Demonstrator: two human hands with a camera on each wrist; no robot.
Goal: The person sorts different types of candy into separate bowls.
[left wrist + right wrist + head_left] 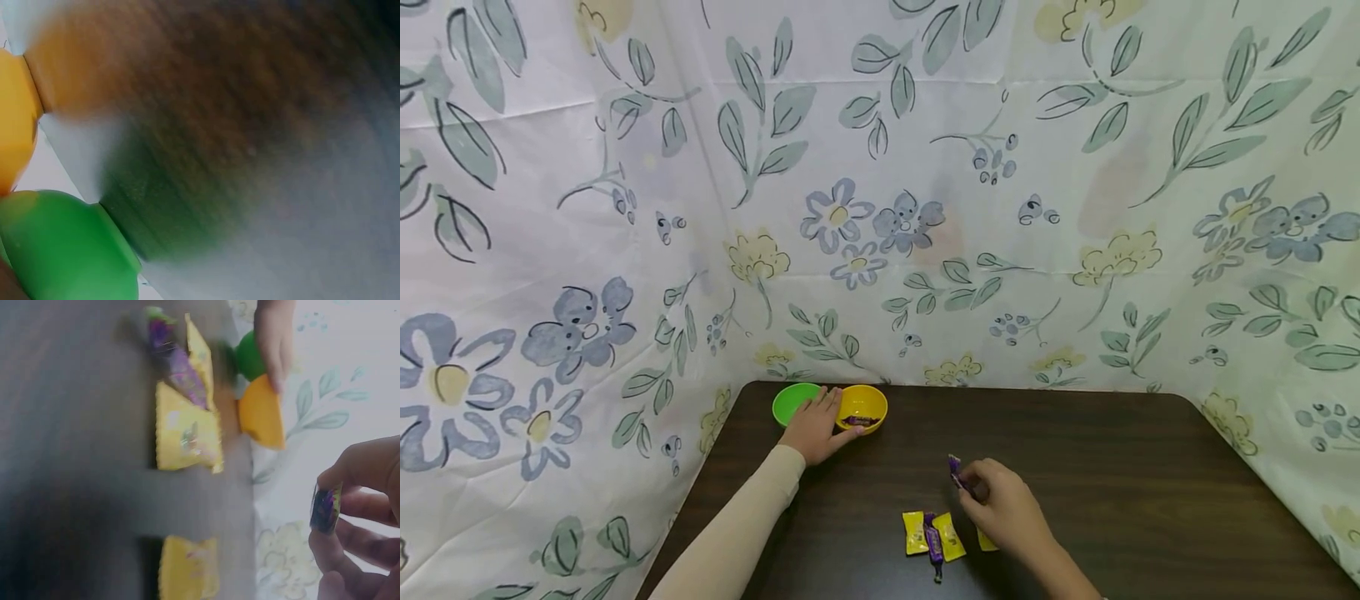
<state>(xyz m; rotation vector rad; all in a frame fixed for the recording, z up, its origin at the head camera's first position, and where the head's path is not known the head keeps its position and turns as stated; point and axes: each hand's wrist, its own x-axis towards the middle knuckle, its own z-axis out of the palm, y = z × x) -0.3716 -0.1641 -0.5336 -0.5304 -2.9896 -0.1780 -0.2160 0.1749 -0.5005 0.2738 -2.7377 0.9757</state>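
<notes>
My right hand (1006,504) pinches a purple-wrapped candy (955,472) between thumb and fingers above the table; the right wrist view shows the candy (325,509) at the fingertips. At the back left, my left hand (817,427) lies across the touching sides of a green bowl (786,406) and a yellow bowl (874,403). Its fingers are extended, and the thumb touches the yellow bowl's front rim. A purple-wrapped candy (859,421) lies inside the yellow bowl. The hand hides part of the green bowl's inside.
In front lie a yellow candy packet (914,533), another purple candy (933,540) and a second yellow packet (950,537). A further yellow packet (986,542) is partly behind my right hand. Floral cloth (925,208) hangs behind the dark wooden table (1112,475).
</notes>
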